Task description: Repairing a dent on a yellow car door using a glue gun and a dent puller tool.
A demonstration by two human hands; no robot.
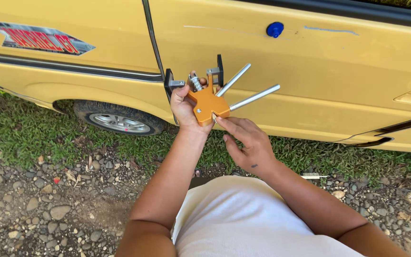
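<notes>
- Plainly, the biggest thing in front of the person is the yellow car (310,62), side-on, with its front wheel (120,123) on grass and gravel; a black seam (152,38) divides the panels.
- High on the door, a blue pull tab (275,29) sits stuck to the paint, well apart from both hands and above them.
- Lower down, held against the door near the seam, is the orange dent puller (208,103), with two silver handle rods (243,88) fanning up to the right and black feet (169,82) toward the metal.
- The left hand (184,107) is wrapped closed around the puller's body, thumb up by the spring.
- The right hand (246,143) is loosely open, holding nothing; its fingertips (220,121) just touch the tool's lower corner.
- My reading: the tool is being readied or adjusted, not yet on the tab. The next move, I'd judge, calls for lifting it up to the blue tab and seating the feet squarely either side.
</notes>
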